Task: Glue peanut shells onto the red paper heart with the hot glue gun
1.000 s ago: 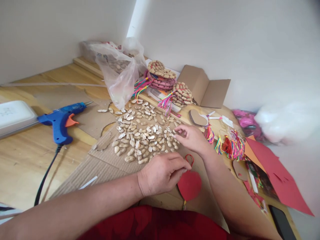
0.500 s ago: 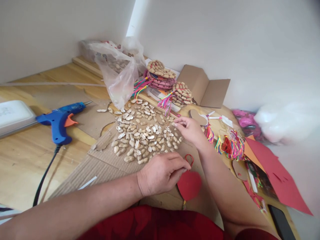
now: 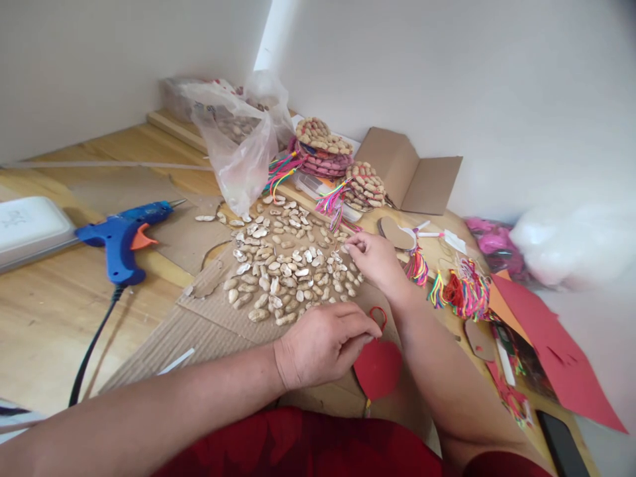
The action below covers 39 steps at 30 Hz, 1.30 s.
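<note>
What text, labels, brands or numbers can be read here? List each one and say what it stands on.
None can be read.
White tray: faint grey marks on its top, too blurred to read.
Blue glue gun: no legible brand or label.
Plastic bag: red patches near its top, too blurred to tell as print.
Red paper heart by the left hand: blank.

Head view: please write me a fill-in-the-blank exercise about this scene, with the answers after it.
1. The left hand holds down a red paper ____.
2. The right hand picks among the peanut ____ spread on cardboard.
3. The glue gun lying on the table is ____ in colour.
4. The plastic bag stands ____ the shells, toward the wall.

Answers: heart; shells; blue; behind
</note>
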### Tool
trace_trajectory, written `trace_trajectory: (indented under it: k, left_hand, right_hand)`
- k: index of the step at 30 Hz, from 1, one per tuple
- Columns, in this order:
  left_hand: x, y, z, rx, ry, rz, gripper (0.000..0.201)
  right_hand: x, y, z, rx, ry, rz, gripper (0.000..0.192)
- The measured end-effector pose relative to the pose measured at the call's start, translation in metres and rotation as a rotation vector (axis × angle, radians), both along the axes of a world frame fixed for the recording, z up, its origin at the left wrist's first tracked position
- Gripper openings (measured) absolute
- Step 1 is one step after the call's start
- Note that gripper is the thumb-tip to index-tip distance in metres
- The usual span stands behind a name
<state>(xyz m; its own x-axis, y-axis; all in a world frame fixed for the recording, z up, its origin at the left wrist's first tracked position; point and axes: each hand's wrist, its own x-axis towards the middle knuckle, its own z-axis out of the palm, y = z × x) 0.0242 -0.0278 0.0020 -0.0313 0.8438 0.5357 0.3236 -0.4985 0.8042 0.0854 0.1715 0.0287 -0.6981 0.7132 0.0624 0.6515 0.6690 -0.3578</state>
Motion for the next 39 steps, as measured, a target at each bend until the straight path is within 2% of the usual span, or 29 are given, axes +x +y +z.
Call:
trace_trajectory:
  k: [6,12,20,27,31,39]
  left_hand:
    - [0.0,0.0,0.001,0.0,0.02,-0.004,0.019]
    - [-0.001,0.0,0.001,-0.005,0.026,-0.01,0.02]
    - [-0.001,0.001,0.002,0.008,0.027,-0.008,0.019]
    - [-0.001,0.001,0.001,0.01,0.001,0.007,0.019]
    - [0.0,0.0,0.0,0.005,0.001,-0.003,0.019]
    - [0.0,0.0,0.001,0.006,0.013,0.0,0.018]
  right_hand:
    - [0.007,0.007,0.006,0.018,0.064,0.001,0.016]
    - [0.005,-0.006,0.011,-0.091,0.046,0.101,0.013]
    - [-0.009,-0.021,0.002,0.001,-0.002,0.153,0.006]
    - [-0.002,-0.016,0.01,-0.027,0.058,0.073,0.012]
    - [0.006,-0.017,0.013,-0.03,-0.02,0.124,0.008]
    - [0.006,-0.021,0.003,0.07,-0.062,0.179,0.004]
